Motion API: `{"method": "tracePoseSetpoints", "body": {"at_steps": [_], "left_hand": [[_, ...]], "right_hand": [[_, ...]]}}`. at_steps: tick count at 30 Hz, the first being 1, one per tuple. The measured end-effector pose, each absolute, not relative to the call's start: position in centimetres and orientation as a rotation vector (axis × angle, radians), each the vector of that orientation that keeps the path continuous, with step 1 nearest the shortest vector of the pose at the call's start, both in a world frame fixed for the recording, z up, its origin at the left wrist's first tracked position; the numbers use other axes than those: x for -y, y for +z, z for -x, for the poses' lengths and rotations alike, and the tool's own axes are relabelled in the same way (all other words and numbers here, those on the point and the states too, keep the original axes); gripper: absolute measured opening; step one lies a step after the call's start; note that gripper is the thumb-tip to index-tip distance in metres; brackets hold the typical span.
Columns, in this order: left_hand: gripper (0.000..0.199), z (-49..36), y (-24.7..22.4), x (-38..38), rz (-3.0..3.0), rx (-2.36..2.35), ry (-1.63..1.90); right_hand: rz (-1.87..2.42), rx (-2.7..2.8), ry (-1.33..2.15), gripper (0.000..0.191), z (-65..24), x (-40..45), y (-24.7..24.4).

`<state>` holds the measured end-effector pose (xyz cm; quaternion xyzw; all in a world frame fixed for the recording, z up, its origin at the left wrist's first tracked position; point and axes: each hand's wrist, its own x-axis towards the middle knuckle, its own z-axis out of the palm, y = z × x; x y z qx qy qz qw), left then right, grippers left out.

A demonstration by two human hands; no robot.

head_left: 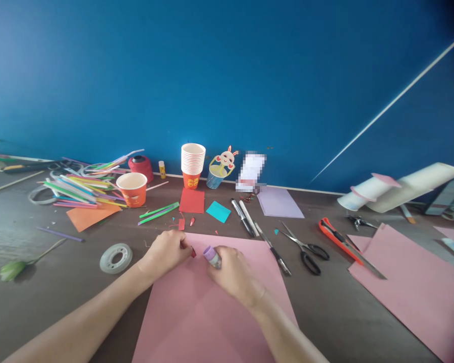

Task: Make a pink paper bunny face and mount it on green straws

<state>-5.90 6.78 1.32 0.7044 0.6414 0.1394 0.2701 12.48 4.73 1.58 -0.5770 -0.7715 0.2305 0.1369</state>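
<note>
A large pink paper sheet (208, 312) lies under both hands. Over its upper left edge, my left hand (169, 254) is closed in a pinch on a small red paper piece (193, 252). My right hand (234, 275) wraps round a glue stick (212, 256) whose purple end points up and left, toward the red piece but apart from it. Just beyond the sheet's top edge lie small red scraps (181, 224), a red paper square (192, 201) and a blue paper piece (218, 212).
At left are a tape roll (116, 258), an orange cup (131, 190) and a heap of coloured strips (79, 189). Stacked cups (192, 164) and a rabbit-decorated cup (217, 177) stand by the wall. Pens (243, 218), scissors (305, 247) and an orange-handled cutter (344, 244) lie right.
</note>
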Motion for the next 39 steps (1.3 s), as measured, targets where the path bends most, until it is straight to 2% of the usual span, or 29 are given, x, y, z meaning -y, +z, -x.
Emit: {"method": "tracePoseSetpoints", "body": {"at_steps": [8, 19, 33, 39], "left_hand": [[0.015, 5.6, 1.4, -6.7, -1.922, -1.781, 0.345], [0.013, 5.4, 1.3, -6.6, -1.925, -1.819, 0.353], [0.012, 5.5, 1.1, -6.6, -1.959, -1.809, 0.353], [0.011, 5.6, 1.1, -6.5, -1.962, -1.823, 0.325]], "right_hand": [[1.664, 2.265, 0.615, 0.010, -12.3, -4.5, 1.6], [1.416, 2.647, 0.459, 0.034, -11.9, -4.1, 2.4], [1.432, 2.732, 0.322, 0.023, -11.4, -3.7, 2.8], [1.419, 2.731, 0.327, 0.028, -11.7, -3.6, 2.6]]}}
